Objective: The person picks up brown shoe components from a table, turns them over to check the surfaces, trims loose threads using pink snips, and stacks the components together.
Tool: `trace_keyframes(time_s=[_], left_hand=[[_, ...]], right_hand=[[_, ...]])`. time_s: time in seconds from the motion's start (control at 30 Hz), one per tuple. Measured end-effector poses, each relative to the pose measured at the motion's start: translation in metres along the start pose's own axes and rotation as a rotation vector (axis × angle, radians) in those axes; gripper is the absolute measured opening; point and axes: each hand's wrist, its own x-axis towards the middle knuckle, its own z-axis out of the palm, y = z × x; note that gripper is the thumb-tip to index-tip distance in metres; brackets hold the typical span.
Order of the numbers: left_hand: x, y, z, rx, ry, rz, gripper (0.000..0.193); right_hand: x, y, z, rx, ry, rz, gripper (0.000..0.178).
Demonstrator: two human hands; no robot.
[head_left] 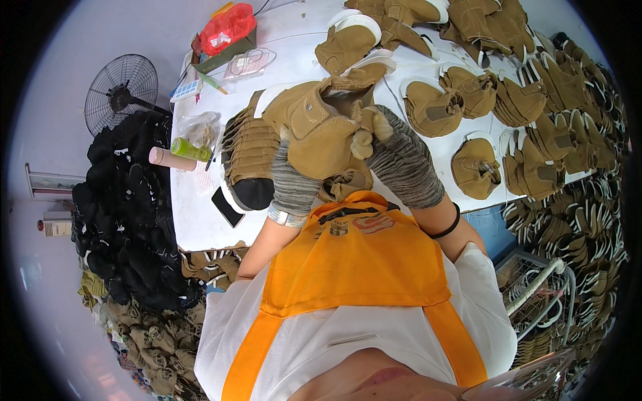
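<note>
A tan suede shoe upper [321, 137] is held up in front of my chest, its opening turned up and to the right. My left hand [293, 170], in a grey knit glove, is closed round its lower left side, and the fingers are mostly hidden behind the suede. My right hand [382, 130], gloved the same way with light fingertips, grips the right edge. A stack of tan uppers [251, 150] lies just left of my left hand, with a black piece [254, 194] at its near end. Another tan upper [346, 184] sits below the held one.
Rows of tan uppers [476, 168] cover the right and far parts of the white table [200, 227]. At its left are a phone [227, 208], a pink bottle [172, 159], a green cup [190, 149] and a box with a red bag [227, 50]. Beyond stands a fan [120, 99].
</note>
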Motion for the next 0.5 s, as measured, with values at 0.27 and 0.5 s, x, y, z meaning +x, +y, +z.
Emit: trace_keyframes(time_s=[0.27,0.5], left_hand=[[-0.004,0.0,0.0,0.004,-0.026,0.044,0.056],[-0.004,-0.006,0.014,0.206,0.11,0.119,0.049]], right_hand=[[-0.001,0.021,0.002,0.4,-0.004,0.018,0.032],[0.0,0.003,-0.001,0.46,-0.059,-0.032,0.028]])
